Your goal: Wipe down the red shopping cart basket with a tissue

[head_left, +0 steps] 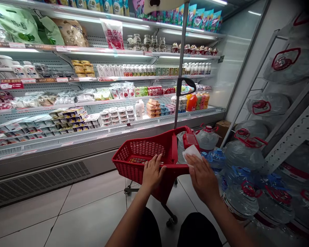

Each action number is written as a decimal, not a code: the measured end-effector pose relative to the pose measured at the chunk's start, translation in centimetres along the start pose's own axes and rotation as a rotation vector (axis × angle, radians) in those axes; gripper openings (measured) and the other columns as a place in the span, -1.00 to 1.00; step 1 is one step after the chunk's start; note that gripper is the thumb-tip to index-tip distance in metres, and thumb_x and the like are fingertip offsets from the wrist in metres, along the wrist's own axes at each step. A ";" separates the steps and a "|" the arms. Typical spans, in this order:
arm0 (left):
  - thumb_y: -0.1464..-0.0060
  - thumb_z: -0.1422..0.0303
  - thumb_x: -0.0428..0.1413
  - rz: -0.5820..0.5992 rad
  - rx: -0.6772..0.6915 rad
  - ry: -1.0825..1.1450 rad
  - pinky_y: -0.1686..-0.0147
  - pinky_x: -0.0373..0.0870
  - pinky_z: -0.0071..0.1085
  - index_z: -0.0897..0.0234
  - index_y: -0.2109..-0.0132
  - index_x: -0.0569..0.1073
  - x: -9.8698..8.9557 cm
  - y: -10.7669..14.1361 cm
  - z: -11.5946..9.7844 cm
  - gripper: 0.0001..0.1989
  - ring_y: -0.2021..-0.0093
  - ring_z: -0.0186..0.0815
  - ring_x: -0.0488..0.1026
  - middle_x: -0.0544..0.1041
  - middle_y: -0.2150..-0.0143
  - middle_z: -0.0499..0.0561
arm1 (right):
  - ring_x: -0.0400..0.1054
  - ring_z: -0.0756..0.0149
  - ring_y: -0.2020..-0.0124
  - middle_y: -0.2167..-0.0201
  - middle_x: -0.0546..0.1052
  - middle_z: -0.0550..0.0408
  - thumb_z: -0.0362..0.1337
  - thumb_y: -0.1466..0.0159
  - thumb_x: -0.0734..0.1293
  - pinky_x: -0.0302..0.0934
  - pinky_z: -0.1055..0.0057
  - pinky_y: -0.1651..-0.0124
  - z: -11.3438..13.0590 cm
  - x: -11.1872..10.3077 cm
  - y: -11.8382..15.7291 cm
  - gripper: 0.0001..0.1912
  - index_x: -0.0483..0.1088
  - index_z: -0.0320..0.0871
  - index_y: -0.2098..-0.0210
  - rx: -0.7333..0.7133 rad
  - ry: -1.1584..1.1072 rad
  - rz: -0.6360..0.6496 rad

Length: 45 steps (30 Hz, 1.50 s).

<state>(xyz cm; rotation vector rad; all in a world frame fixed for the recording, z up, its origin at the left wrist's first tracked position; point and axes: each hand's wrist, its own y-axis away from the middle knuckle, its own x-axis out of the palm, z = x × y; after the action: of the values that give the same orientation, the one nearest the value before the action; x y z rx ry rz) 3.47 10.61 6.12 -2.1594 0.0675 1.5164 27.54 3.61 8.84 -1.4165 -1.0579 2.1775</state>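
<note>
A small red shopping cart with a mesh basket stands in front of me on its wheels. My left hand grips the basket's near side rim, its fingers over the edge. My right hand holds a white wipe, pressed under the fingers against the cart's handle end. Part of the handle is hidden behind that hand and the wipe. A grey pole with a black loop grip rises behind the cart.
An open chilled display with shelves of dairy tubs, bottles and bags runs along the left and back. Large water bottles with red handles crowd the floor at right, beside a metal rack. Pale tiles cover the floor.
</note>
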 end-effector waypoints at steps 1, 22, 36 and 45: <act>-0.47 0.03 -0.19 -0.020 -0.014 -0.005 -0.40 0.12 0.08 0.00 -0.54 -0.01 0.4 0.0 -0.7 -0.40 -0.44 -0.10 0.22 0.24 -0.49 0.08 | 0.14 0.13 -0.45 -0.42 0.30 0.12 -0.26 -0.53 0.07 -0.15 -0.04 -0.54 0.9 0.5 0.1 -0.40 -0.02 0.03 -0.52 -0.045 0.056 0.022; -0.47 0.15 -0.11 -0.056 0.051 -0.144 -0.12 0.47 -0.15 0.16 -0.22 0.46 1.0 5.2 5.5 -0.60 -0.10 -0.12 0.56 0.56 -0.20 0.11 | 0.14 0.13 -0.45 -0.43 0.28 0.08 -0.23 -0.54 0.05 -0.04 -0.04 -0.50 -9.8 1.3 0.1 -0.43 0.02 -0.02 -0.51 -0.102 0.249 0.122; -0.48 0.15 -0.12 0.083 0.032 -0.074 -0.01 0.54 -0.25 0.17 -0.34 0.33 2.9 5.0 0.9 -0.57 -0.14 -0.15 0.57 0.51 -0.29 0.10 | 0.08 0.28 -0.47 -0.46 0.22 0.22 -0.25 -0.55 -0.02 -0.01 0.07 -0.50 -7.0 5.9 2.2 -0.42 -0.10 0.08 -0.53 -0.233 0.149 0.368; -0.49 0.17 -0.19 0.047 0.102 -0.108 -0.14 0.44 -0.15 0.11 -0.26 0.45 1.9 5.2 6.1 -0.56 0.05 -0.15 0.63 0.67 -0.06 0.06 | -0.02 0.17 -0.52 -0.48 0.19 0.10 -0.24 -0.53 0.00 -0.06 -0.04 -0.51 -9.5 5.7 0.9 -0.40 -0.10 -0.03 -0.54 -0.080 0.197 0.237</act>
<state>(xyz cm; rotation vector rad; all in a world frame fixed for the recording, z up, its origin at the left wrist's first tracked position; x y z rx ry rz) -2.76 9.09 0.94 -2.0058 0.1569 1.6180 33.54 10.45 2.39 -1.8327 -0.9583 2.1143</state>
